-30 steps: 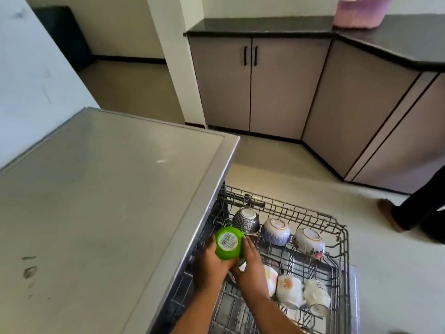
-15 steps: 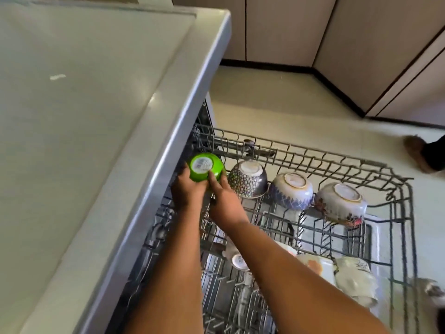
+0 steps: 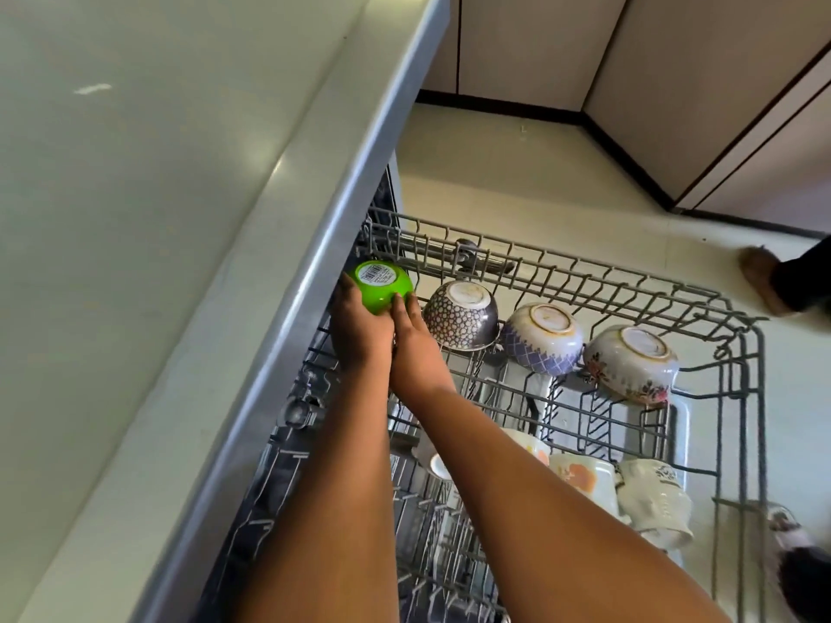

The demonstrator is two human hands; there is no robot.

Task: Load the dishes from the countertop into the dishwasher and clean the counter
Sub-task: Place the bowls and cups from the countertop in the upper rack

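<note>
Both hands on an upturned green bowl (image 3: 383,286) at the far left corner of the dishwasher rack (image 3: 737,353), right under the tabletop (image 3: 180,218) edge: left hand (image 3: 357,328) cupped against its near left side, right hand (image 3: 411,348) with fingers curled against its right side. Barcode sticker (image 3: 377,274) facing up on the bowl's base. Along the same far edge to the right, upside down: dark patterned bowl (image 3: 461,314), blue patterned bowl (image 3: 542,337), floral bowl (image 3: 629,364); mugs (image 3: 647,496) at the near right.
</note>
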